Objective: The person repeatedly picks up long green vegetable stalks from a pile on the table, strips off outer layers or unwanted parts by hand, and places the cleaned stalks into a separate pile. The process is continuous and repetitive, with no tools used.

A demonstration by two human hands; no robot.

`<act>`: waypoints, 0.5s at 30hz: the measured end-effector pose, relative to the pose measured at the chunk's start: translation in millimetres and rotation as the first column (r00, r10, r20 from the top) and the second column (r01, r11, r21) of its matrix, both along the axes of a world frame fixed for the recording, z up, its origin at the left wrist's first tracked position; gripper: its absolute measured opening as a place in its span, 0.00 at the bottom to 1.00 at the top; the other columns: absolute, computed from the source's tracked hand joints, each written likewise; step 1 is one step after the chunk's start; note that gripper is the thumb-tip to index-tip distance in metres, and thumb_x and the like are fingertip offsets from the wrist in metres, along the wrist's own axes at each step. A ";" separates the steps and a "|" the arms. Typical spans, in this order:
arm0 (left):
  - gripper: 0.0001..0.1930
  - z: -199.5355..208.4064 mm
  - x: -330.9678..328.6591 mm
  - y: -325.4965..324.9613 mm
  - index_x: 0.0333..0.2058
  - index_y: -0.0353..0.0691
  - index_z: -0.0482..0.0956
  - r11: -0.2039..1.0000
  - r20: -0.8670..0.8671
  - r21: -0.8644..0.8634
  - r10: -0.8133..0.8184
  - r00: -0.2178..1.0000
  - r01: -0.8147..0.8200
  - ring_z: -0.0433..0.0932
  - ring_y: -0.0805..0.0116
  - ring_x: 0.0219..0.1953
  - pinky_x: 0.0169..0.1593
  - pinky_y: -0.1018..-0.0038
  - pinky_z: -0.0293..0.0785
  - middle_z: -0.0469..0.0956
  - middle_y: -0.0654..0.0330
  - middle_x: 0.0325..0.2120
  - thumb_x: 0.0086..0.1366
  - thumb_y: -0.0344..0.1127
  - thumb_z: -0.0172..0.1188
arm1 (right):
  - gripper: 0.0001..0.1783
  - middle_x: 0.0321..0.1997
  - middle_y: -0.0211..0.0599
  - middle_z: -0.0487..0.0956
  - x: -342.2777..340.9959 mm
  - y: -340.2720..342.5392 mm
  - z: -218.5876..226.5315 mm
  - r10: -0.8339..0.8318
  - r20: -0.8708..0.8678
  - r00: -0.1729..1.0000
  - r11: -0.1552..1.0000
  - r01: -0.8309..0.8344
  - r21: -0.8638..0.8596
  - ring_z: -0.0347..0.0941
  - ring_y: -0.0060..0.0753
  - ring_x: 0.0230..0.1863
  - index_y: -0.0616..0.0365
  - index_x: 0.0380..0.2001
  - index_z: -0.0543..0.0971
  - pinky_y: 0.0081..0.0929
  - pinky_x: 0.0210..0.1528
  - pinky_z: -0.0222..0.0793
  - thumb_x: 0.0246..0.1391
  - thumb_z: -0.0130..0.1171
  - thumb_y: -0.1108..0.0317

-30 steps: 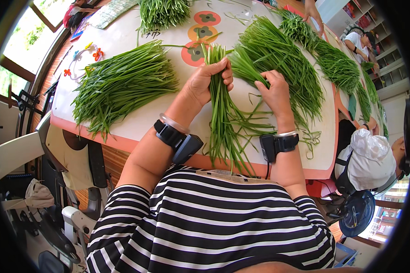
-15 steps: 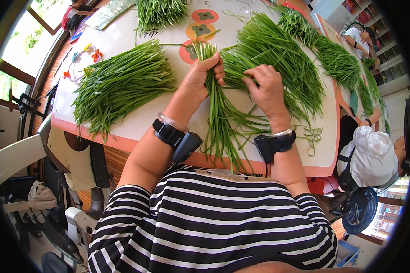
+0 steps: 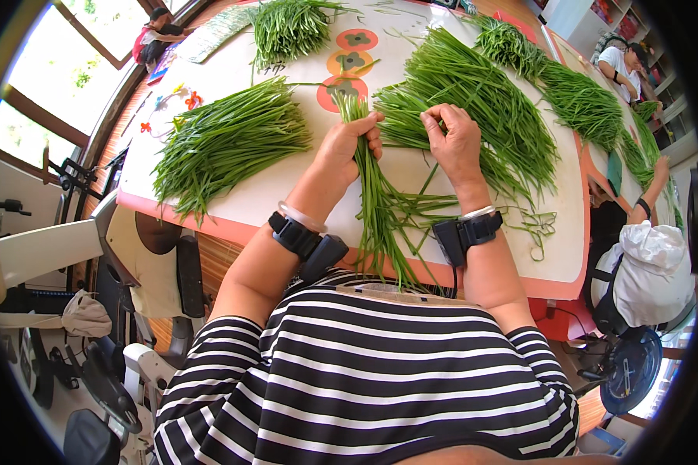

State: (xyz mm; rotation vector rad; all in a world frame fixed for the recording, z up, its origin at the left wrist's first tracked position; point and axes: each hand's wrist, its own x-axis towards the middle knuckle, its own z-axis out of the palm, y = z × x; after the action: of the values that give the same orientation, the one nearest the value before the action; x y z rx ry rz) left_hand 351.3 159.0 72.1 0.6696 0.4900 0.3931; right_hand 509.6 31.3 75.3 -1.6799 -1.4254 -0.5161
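Holding a slim bunch [image 3: 371,190] of long green leaves, the left hand [image 3: 353,138] is closed round its pale end at the centre of the frame. The right hand [image 3: 451,139] has let go of the clump it gripped a second ago; it now hovers just right of centre, finger and thumb drawn close together, though whether a blade is pinched there I cannot tell. The bunch looks much as it did, so the picking seems to lie with the right hand alone. Behind that hand, from the centre to the right, spreads a large pile [image 3: 492,116] of flat, glossy blades. A heap [image 3: 229,147] at left is thick and brush-like, its leaf tips fanning toward the lower left. The bunch's thin, limp tails droop past the pink edge of the smooth white table [image 3: 560,260]. Stray blades [image 3: 537,227] curl in a loose tangle at right.
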 end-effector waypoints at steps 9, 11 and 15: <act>0.10 -3.1 -16.1 -17.3 0.44 0.34 0.73 0.994 -0.005 0.022 0.111 0.994 -0.111 0.66 0.76 0.21 0.26 0.78 0.69 0.64 0.69 0.18 0.67 0.32 0.58 | 0.04 0.27 0.37 0.79 -2.0 0.0 -2.0 0.002 -0.025 1.000 1.000 -0.003 -0.020 0.74 0.37 0.28 0.59 0.28 0.78 0.32 0.30 0.70 0.53 0.63 0.71; 0.10 -1.3 -15.8 -21.3 0.43 0.34 0.74 0.990 -0.016 0.058 0.128 0.992 -0.127 0.66 0.76 0.21 0.27 0.78 0.69 0.65 0.68 0.18 0.67 0.32 0.58 | 0.03 0.29 0.37 0.80 -0.4 1.3 -5.4 -0.018 -0.025 1.000 0.999 0.017 -0.039 0.75 0.37 0.30 0.58 0.30 0.79 0.33 0.31 0.71 0.51 0.62 0.71; 0.09 -5.8 -17.6 -23.6 0.41 0.33 0.74 0.980 -0.043 0.073 0.186 0.982 -0.183 0.67 0.76 0.21 0.26 0.77 0.69 0.66 0.67 0.18 0.66 0.32 0.59 | 0.08 0.34 0.39 0.80 -0.8 -1.4 0.2 -0.010 0.208 0.978 0.998 -0.005 0.070 0.75 0.41 0.34 0.57 0.32 0.79 0.37 0.36 0.72 0.46 0.62 0.70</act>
State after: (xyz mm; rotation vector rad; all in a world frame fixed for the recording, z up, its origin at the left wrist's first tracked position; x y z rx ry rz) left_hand 333.7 135.4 66.3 0.7038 0.5902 0.5713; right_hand 508.8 29.9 75.5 -1.6092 -1.5349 -0.7534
